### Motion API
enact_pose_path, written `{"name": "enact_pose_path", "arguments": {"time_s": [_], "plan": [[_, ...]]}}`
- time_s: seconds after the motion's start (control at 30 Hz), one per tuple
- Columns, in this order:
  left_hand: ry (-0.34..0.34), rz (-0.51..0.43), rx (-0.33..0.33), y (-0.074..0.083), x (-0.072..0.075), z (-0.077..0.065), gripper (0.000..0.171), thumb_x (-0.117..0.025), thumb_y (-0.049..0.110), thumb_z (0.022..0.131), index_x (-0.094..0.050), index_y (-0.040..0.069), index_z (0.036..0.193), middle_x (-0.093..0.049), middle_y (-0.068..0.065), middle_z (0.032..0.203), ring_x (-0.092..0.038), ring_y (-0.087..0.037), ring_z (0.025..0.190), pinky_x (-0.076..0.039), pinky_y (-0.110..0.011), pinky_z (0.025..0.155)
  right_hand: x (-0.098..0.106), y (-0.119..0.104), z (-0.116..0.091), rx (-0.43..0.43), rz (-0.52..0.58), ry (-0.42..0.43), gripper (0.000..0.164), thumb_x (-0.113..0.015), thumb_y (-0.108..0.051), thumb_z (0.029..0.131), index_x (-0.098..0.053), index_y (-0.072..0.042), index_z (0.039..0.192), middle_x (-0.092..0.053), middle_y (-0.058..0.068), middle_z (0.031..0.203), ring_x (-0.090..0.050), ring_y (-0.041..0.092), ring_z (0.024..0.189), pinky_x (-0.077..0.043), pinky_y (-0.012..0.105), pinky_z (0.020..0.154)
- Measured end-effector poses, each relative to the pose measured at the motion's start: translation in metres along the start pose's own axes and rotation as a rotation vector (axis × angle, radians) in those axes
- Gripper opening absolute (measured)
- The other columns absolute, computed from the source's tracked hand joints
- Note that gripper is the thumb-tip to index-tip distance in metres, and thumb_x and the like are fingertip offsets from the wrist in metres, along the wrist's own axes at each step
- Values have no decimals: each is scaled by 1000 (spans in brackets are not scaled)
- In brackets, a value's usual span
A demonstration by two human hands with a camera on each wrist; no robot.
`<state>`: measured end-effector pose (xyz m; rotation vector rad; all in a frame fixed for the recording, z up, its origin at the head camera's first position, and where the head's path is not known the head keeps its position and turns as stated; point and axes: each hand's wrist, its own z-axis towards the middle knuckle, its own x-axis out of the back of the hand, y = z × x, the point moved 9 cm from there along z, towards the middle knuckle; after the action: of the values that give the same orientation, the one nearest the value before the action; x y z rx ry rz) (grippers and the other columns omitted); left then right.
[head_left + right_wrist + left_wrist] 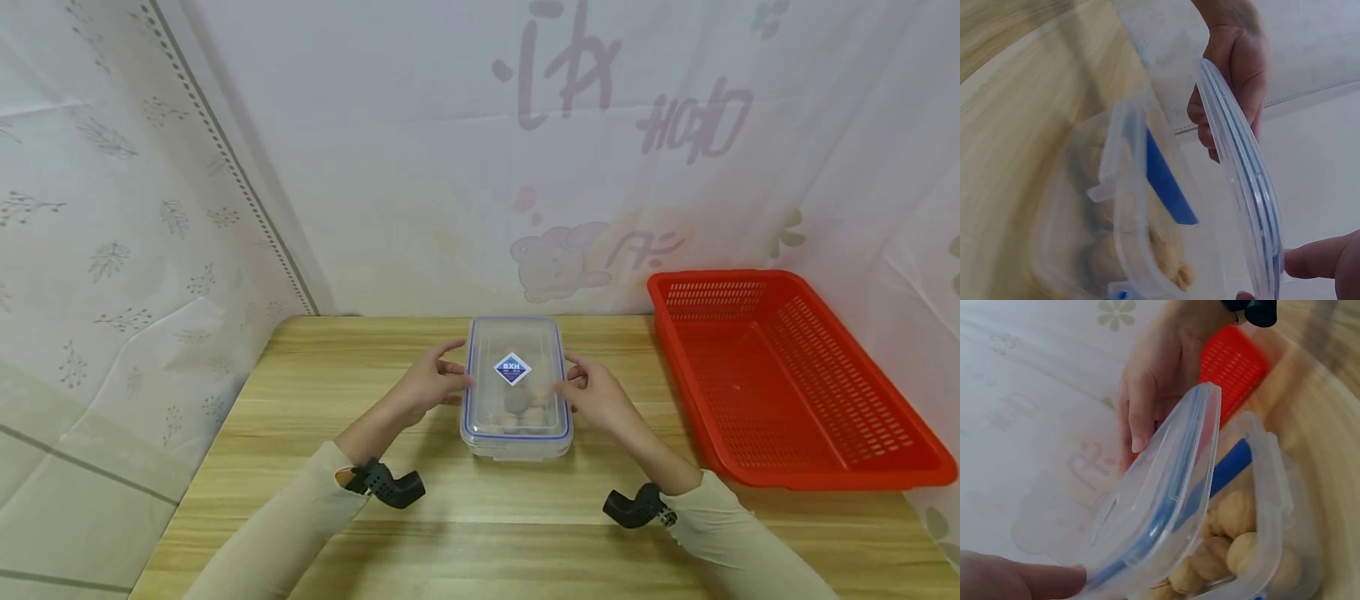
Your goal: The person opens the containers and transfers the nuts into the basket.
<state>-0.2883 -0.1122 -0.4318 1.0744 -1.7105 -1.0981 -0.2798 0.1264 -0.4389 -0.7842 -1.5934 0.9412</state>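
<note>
A clear plastic lid [513, 337] with a blue seal and a blue-white label is pinched at its left edge by my left hand [431, 382] and at its right edge by my right hand [596, 393]. Both wrist views show the lid tilted and raised off a clear food container [1066, 250]. Several walnuts [1236, 514] lie inside the container, and a blue strip [1232, 465] shows at its far end. In the right wrist view, my right thumb [1316, 257] presses the lid's edge while the left-hand fingers grip the opposite side.
A red perforated plastic basket [795, 375] stands on the right of the wooden table [375, 333]. A patterned cloth [420, 167] hangs behind the table and along its sides. Black wrist mounts [390, 486] sit on both forearms.
</note>
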Motion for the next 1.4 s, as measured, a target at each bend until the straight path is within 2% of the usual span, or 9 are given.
{"name": "enact_pose_path", "arguments": {"time_s": [0.23,0.5,0.63,0.73,0.87,0.97,1.13,1.23,1.4], "plan": [[-71,41,-176,27,5,-6,54,-58,1,102,-43,7,154,-54,-20,118,-59,-25,100,-63,-38,84,15,-22,1,55,68,1,55,-61,-9,101,-43,-7,153,-56,17,108,-57,25,88,-62,38,75],[-18,135,-352,57,14,-20,42,-35,-1,109,-48,1,149,-57,-23,127,-57,-26,101,-58,-32,79,25,-47,-1,149,218,12,44,-40,6,104,-46,4,148,-54,19,108,-54,19,88,-53,21,67],[55,283,-504,74,17,-27,45,-44,-8,104,-50,1,148,-58,-22,119,-57,-24,90,-56,-27,72,26,-57,0,217,156,30,47,-47,10,99,-49,6,146,-56,21,108,-52,19,84,-49,20,62],[130,473,-610,85,18,-33,43,-52,-6,103,-54,0,145,-59,-19,112,-53,-22,84,-51,-26,68,28,-63,1,260,88,47,45,-51,9,100,-51,6,144,-61,24,113,-55,20,78,-50,21,57],[208,666,-685,92,20,-39,21,-55,2,104,-67,-4,120,-56,-15,104,-48,-21,82,-47,-31,67,34,-73,2,331,-25,107,16,-52,0,104,-66,4,112,-61,19,97,-57,19,70,-48,24,56],[219,647,-697,97,24,-39,16,-54,4,105,-67,-5,104,-53,-16,105,-49,-23,83,-47,-34,67,36,-82,3,380,-89,137,20,-53,-6,106,-61,1,89,-55,15,86,-52,21,68,-45,28,58],[180,478,-693,105,36,-34,24,-51,1,105,-66,-11,120,-59,-25,117,-60,-32,96,-62,-41,79,31,-88,9,337,-67,85,21,-52,-10,107,-67,5,107,-66,21,117,-66,30,84,-62,37,77],[145,396,-653,106,43,-32,29,-51,0,105,-62,-12,129,-60,-28,117,-64,-38,102,-64,-41,82,23,-89,14,281,-20,36,25,-50,-11,108,-66,8,113,-63,23,131,-70,35,95,-63,41,85],[95,313,-530,102,58,-29,36,-51,2,106,-54,-7,141,-61,-26,107,-67,-40,95,-65,-36,72,10,-93,24,224,24,-20,24,-49,-13,109,-63,7,111,-64,22,104,-69,30,86,-65,35,75]]}}
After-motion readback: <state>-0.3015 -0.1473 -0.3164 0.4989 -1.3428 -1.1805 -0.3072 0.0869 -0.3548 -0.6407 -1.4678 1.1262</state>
